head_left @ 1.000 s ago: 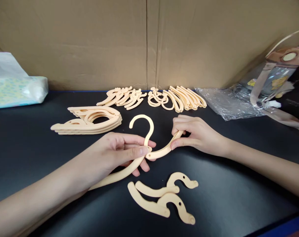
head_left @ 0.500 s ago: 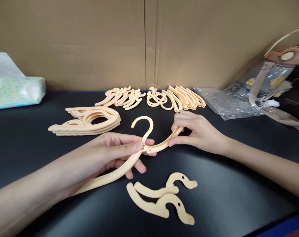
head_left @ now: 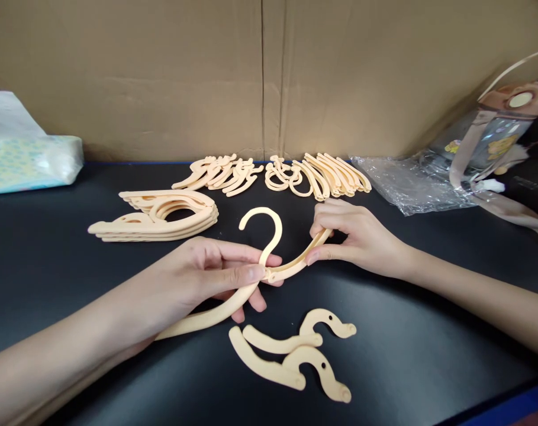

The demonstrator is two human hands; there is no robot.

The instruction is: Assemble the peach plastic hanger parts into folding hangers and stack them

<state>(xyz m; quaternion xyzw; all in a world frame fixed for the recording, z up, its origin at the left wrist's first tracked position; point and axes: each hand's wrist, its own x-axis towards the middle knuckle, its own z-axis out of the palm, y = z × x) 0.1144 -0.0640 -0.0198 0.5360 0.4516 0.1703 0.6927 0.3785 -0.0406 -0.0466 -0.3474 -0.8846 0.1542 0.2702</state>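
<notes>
My left hand (head_left: pixel 215 278) pinches a cream plastic hanger hook (head_left: pixel 275 231) and a curved hanger arm (head_left: pixel 210 313) where they meet, thumb on top. The hook curls upward from the joint. My right hand (head_left: pixel 346 234) grips the far end of a second, grooved hanger arm (head_left: pixel 290 269). The near end of that arm lies against the joint by my left thumb; whether it is engaged I cannot tell. In front of my hands, loose curved pieces (head_left: pixel 269 361) lie on the black table, some with small holes.
A stack of folded hangers (head_left: pixel 162 219) sits at the left. Along the back lie short curved parts (head_left: pixel 219 173), hooks (head_left: pixel 280 174) and long arms (head_left: pixel 337 174). A tissue pack (head_left: pixel 33 163) is far left. Clear plastic wrap (head_left: pixel 397 183) and a strapped bottle (head_left: pixel 495 139) are on the right.
My left hand has shifted slightly right with the hook and arm, bringing the joint closer against the second arm's end. My right hand has barely moved.
</notes>
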